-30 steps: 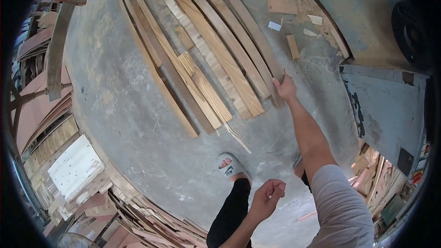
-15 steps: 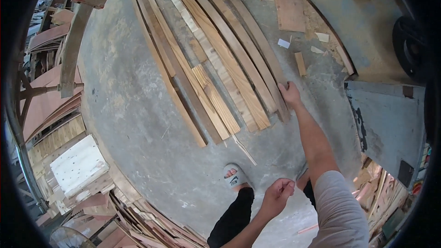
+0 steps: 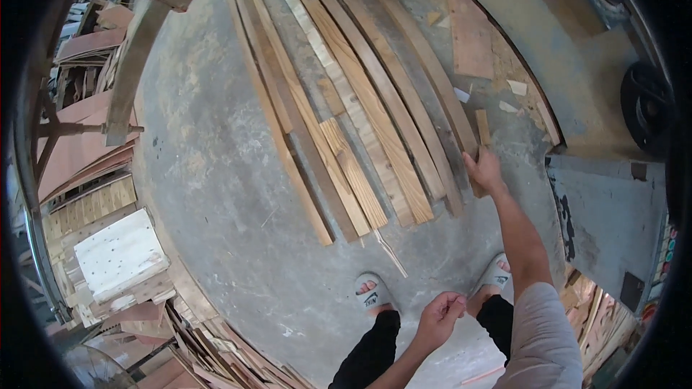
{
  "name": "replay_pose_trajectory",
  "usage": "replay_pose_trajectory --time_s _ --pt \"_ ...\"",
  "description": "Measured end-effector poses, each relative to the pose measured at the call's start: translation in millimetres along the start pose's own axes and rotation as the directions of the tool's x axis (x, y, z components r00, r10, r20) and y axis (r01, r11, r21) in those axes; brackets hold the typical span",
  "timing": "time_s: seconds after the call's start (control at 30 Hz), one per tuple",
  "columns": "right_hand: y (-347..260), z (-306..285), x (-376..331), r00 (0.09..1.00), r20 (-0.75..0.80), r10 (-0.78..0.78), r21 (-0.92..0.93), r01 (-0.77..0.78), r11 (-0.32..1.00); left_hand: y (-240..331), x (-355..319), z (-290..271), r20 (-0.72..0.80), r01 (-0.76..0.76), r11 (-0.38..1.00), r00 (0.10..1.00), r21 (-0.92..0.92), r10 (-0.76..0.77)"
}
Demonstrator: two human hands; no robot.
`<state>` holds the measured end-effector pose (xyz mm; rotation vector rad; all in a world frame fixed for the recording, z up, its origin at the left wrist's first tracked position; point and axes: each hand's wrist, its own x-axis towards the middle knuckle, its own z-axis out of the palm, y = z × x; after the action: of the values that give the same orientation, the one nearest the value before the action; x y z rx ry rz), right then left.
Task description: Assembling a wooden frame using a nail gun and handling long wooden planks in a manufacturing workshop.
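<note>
My right hand point(image 3: 484, 171) grips the near end of a long wooden plank point(image 3: 448, 97), the rightmost in a row on the concrete floor. The thumb lies on its left edge, and the lower fingers are partly hidden. Left of it run several long planks side by side, among them a yellowish striped-grain plank point(image 3: 373, 112) and a narrow one point(image 3: 310, 202) at the left. A shorter board point(image 3: 353, 173) lies on top of the row. My left hand point(image 3: 438, 323) hangs closed above the floor near my legs, fingers curled, with nothing seen in it.
A thin split strip point(image 3: 391, 252) sticks out past the plank ends. Beyond my right hand are a small wood offcut point(image 3: 482, 128) and a plywood sheet point(image 3: 471, 36). A grey metal cabinet point(image 3: 609, 209) stands at the right. At left are a white block point(image 3: 121, 253) and piled wood scraps.
My right hand has shifted the rightmost plank's near end to the right, widening its gap from the row. The view has shifted, and my right foot shows more. The left hand stays closed.
</note>
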<state>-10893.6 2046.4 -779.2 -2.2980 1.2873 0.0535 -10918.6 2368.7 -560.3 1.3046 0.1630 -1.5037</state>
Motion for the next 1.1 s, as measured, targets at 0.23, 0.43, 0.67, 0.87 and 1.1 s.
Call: replay_pose_trajectory --time_s 0.23,0.43,0.67,0.87,1.1 --pt "2.0 15.1 1.8 0.972 -0.130 0.194 -0.161 -0.214 0.963 -8.9 5.7 2.8 0.012 -0.025 0.996 1.000 -0.083 0.026" --pt "-42.0 56.4 -38.4 0.988 0.114 0.108 -0.082 -0.099 0.992 4.3 -4.9 -3.2 0.015 0.034 0.995 0.999 -0.098 -0.033" --pt "-12.7 88.5 -37.1 0.991 0.003 0.136 0.018 -0.136 0.991 -4.2 -4.1 3.3 0.078 0.036 0.993 0.997 -0.112 -0.027" --pt "-26.6 91.8 -8.5 0.983 0.162 0.092 -0.265 -0.046 0.963 -11.1 -6.5 0.6 0.087 0.020 0.993 0.996 -0.112 -0.011" --pt "-22.9 74.2 -4.7 0.983 0.158 0.098 -0.130 -0.077 0.988 -12.3 -10.7 -8.3 0.048 0.019 0.999 0.999 -0.036 -0.018"
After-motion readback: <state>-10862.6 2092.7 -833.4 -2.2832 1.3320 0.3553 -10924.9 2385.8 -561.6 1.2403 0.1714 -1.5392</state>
